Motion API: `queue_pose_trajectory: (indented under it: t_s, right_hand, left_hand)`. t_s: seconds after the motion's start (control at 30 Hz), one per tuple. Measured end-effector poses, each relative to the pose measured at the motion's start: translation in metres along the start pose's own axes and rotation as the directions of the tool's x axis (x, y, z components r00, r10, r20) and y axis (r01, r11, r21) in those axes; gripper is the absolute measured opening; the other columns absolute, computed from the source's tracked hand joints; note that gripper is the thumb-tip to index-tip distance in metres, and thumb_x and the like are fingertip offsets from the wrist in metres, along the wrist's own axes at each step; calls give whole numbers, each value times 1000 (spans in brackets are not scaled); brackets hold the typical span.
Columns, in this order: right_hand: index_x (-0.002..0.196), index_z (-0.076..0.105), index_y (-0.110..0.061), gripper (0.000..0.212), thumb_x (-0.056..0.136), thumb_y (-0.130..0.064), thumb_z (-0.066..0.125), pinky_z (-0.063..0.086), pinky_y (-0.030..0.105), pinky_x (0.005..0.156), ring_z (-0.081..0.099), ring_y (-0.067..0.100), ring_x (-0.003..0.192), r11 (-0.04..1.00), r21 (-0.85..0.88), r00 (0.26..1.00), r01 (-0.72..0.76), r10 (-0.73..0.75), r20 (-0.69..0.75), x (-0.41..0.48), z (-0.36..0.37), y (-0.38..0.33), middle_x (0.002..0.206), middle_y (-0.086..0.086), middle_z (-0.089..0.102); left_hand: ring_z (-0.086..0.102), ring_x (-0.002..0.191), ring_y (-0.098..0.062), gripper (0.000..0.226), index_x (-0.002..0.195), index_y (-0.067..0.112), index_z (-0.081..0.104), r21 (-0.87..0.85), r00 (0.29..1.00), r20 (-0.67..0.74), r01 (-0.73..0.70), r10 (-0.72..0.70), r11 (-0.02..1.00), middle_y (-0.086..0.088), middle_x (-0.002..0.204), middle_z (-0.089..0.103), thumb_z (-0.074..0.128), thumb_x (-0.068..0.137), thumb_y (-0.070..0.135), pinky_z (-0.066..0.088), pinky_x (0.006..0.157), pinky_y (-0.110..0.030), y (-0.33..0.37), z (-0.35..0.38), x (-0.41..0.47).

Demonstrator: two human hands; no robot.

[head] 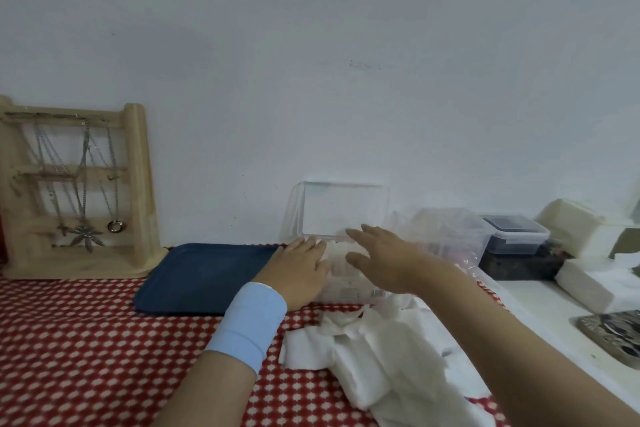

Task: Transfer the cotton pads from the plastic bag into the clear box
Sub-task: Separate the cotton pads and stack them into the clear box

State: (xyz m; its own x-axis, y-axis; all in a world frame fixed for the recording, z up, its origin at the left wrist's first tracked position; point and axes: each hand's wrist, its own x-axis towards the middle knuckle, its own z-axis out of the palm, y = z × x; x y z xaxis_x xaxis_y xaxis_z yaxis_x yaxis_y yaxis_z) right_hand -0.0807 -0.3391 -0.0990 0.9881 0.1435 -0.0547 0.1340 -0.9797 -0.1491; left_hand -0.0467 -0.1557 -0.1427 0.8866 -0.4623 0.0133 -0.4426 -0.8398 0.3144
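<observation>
A clear box (348, 282) sits on the red patterned cloth near the wall, its clear lid (343, 210) raised upright behind it. My left hand (298, 267), with a blue wristband, rests flat against the box's left side. My right hand (384, 255) hovers over the box with fingers straight, holding nothing. A heap of white cotton pads (367, 357) lies on the cloth in front of the box, under my right forearm. Crumpled clear plastic, the bag (464, 256), lies to the right of the box, partly hidden by my right hand.
A dark blue tray (204, 276) lies left of the box. A wooden jewellery stand (76, 191) with necklaces stands at far left. Another clear container (453, 229), a dark lidded box (516, 232) and white tissue stacks (595, 284) sit at right.
</observation>
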Motion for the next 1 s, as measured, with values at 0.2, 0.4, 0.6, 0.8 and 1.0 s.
queue_pose_trajectory:
  t_s: [0.2,0.4,0.6,0.8,1.0]
  right_hand:
    - [161,11,-24,51,112,-25,21,7,58,123,-2,43,153,956,-265,980,123,-74,187,2,10,5,168,16,-4]
    - [161,9,-25,52,112,-30,21,4,60,123,-7,39,154,946,-284,970,155,-91,226,7,14,9,168,14,-10]
    - [158,26,-31,57,105,-36,45,14,39,124,11,16,155,985,96,986,146,-136,-98,-14,-6,22,168,-2,14]
    - [106,76,-35,33,93,-14,55,56,20,77,65,3,94,957,214,977,196,-171,-129,-42,-19,16,105,-20,71]
    - [110,78,-33,24,92,-33,63,56,32,92,68,11,98,976,143,981,162,-175,84,-45,-1,-18,107,-12,74]
  left_hand:
    - [-1,157,-17,54,162,18,10,143,999,25,-24,21,989,0,171,-1,18,110,32,6,127,-40,12,4,21]
    - [-4,157,-18,55,162,18,4,208,999,34,-6,-1,978,-1,171,-5,16,110,30,5,127,-42,8,13,28]
    - [3,156,-13,57,161,27,19,-7,983,-182,-27,26,1000,9,169,11,33,108,42,6,127,-37,20,-3,7]
    - [55,110,3,25,122,36,64,-278,963,-268,-64,-13,959,21,123,58,50,102,29,46,95,-21,31,-7,-45]
    - [62,106,1,28,123,33,69,-368,990,-120,21,-70,930,16,123,68,50,103,26,48,89,-15,22,5,-70]
